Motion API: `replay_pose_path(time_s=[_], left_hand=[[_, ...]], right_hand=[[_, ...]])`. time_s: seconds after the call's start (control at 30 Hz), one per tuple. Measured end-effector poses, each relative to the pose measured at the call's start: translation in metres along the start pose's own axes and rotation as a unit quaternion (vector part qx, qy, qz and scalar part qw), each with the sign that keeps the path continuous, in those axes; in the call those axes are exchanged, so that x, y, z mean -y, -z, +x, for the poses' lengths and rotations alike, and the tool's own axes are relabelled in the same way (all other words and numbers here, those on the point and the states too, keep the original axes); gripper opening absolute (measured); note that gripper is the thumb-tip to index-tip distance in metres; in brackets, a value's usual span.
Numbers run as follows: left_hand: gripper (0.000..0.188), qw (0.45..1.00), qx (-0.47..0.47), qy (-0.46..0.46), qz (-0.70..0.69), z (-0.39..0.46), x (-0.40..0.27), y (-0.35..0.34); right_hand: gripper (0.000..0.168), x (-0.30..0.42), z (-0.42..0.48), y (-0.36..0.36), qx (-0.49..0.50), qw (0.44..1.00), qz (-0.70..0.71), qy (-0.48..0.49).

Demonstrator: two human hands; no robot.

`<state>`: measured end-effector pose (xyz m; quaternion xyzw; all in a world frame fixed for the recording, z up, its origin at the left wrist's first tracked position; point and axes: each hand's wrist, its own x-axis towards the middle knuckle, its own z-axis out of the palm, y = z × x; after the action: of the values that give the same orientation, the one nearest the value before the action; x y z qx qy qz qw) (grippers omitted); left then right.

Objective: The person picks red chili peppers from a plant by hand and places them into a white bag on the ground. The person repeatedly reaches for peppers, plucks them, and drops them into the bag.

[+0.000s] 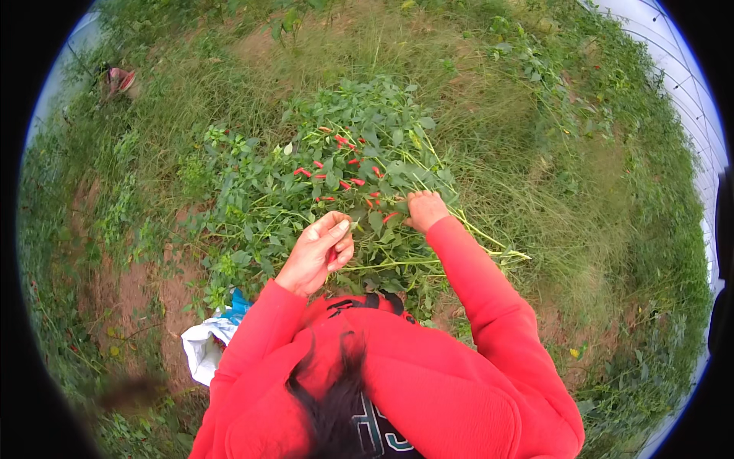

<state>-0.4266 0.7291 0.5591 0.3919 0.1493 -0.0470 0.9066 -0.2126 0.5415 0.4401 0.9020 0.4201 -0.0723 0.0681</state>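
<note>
A leafy chili pepper plant [367,123] lies before me, with several red chili peppers [357,182] clustered among its leaves. My left hand [319,250] is curled at the plant's near side, shut on a red chili pepper [332,256] in the palm, and a small green stem or tip shows at its fingertips. Just right of the peppers, my right hand [425,210] is closed around stems and leaves, its fingertips partly hidden by foliage. One red chili [390,217] hangs beside that hand. Bare cut stems [504,248] stick out to the right, under my right forearm.
A white and blue sack [202,351] stands open on the ground by my left elbow, with some red inside. Tall grass [550,195] and more chili plants surround me. Another person [118,81] is bent low at the far upper left. A plastic greenhouse wall [682,86] curves along the right.
</note>
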Motion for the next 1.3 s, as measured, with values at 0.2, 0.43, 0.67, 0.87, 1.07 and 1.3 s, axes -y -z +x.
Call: replay_pose_path(time_s=[0.2,0.43,0.67,0.87,1.07,1.3], left_hand=[[0.011,0.998,-0.018,0.027,0.05,0.011,-0.003,0.013],[0.016,0.981,-0.027,0.084,0.172,0.047,0.0,-0.008],[0.021,0.964,0.014,0.125,0.233,0.102,0.034,-0.039],[0.019,0.955,0.065,0.129,0.259,0.121,0.055,-0.039],[0.013,0.964,0.06,0.135,0.22,0.122,0.065,-0.047],[0.014,0.962,0.055,0.107,0.246,0.107,0.053,-0.054]], right_hand=[[0.034,-0.017,-0.017,0.031,0.04,0.912,0.408,-0.018],[0.02,-0.053,-0.054,0.054,0.036,0.663,0.747,-0.015],[0.021,-0.04,-0.063,0.069,0.066,0.716,0.695,0.013],[0.021,-0.041,-0.058,0.061,0.031,0.725,0.688,0.018],[0.021,-0.031,-0.037,0.046,-0.227,0.9,0.368,-0.055],[0.023,-0.035,-0.023,0.044,-0.235,0.879,0.414,-0.035]])
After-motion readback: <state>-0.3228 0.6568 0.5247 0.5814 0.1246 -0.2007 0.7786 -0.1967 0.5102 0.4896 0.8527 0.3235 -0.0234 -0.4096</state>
